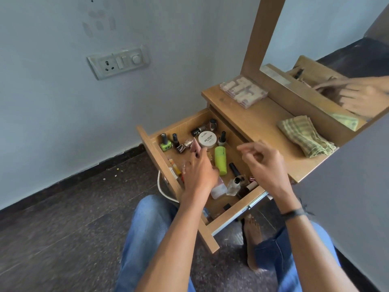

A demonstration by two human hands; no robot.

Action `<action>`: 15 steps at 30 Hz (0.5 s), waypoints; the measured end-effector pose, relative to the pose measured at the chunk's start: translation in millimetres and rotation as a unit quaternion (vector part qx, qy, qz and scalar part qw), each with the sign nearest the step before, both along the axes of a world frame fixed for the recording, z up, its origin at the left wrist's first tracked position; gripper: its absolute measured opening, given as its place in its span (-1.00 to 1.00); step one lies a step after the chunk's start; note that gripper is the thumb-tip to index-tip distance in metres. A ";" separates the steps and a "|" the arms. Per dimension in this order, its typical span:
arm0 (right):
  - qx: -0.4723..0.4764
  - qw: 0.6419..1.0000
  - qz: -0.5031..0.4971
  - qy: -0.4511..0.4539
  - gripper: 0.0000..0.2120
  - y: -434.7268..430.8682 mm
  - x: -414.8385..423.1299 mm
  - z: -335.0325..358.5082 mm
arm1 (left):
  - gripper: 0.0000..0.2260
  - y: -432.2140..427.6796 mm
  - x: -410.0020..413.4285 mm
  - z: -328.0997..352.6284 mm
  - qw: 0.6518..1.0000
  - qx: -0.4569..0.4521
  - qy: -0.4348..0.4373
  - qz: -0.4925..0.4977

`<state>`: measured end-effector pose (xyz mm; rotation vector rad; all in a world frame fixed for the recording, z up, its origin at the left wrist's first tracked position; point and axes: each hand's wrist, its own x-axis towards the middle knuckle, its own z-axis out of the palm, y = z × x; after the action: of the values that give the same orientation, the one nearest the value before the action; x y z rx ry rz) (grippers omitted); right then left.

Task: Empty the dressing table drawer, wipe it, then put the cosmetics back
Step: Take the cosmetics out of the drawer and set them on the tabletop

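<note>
The wooden drawer [152, 153] of the dressing table stands pulled out and holds several cosmetics. Among them are a white jar marked nail polish [207, 139], a green tube [220, 160], a green nail polish bottle [165, 143], dark polish bottles [175, 140] and a clear glass bottle [233, 186]. My left hand [200, 175] reaches into the drawer, and its fingertips pinch a small pink case [194, 148] that stands tilted. My right hand [265, 163] hovers over the drawer's right side with loosely curled fingers and holds nothing.
On the table top [263, 123] lie a folded green checked cloth [305, 138] and a clear box of small cosmetics [244, 90]. A mirror [336, 49] rises behind them. A wall socket [119, 62] is on the left wall. My knees in jeans sit below the drawer.
</note>
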<state>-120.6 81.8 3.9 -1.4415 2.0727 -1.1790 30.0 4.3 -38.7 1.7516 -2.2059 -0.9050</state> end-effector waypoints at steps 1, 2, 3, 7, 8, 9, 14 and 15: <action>0.015 1.000 0.017 -0.014 -0.78 9.9 1.1 -2.2 | -0.35 0.5 -0.3 1.2 1.000 0.003 0.002 0.002; 0.028 0.999 0.032 -0.018 -0.76 17.2 1.6 -3.6 | -0.34 0.5 -0.5 1.7 1.000 0.005 0.006 0.005; 0.041 0.998 0.045 -0.015 -0.73 22.4 0.7 -5.2 | -0.34 0.6 -0.6 2.4 1.000 0.006 0.011 0.009; 0.112 0.986 0.118 -0.032 -0.50 34.9 -2.5 -9.7 | -0.35 -1.3 -0.1 3.7 0.998 0.002 0.040 0.045; 0.123 0.983 0.126 -0.049 -0.44 36.6 -1.0 -12.4 | -0.36 -1.5 0.1 5.0 0.997 -0.003 0.053 0.058; 0.126 0.982 0.127 -0.061 -0.39 37.3 1.2 -16.6 | -0.37 -1.4 0.5 6.8 0.995 -0.009 0.066 0.071; 0.107 0.990 0.092 -0.011 -0.24 31.4 13.3 -28.5 | -0.51 0.7 0.5 14.8 0.980 -0.074 0.118 0.139; 0.100 0.992 0.079 0.001 -0.26 29.0 14.9 -27.9 | -0.52 0.5 1.1 16.3 0.974 -0.082 0.143 0.156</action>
<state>-105.7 110.8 -24.1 -1.4798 1.9716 -0.8828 31.2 4.8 -22.3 1.7039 -1.7145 -0.8160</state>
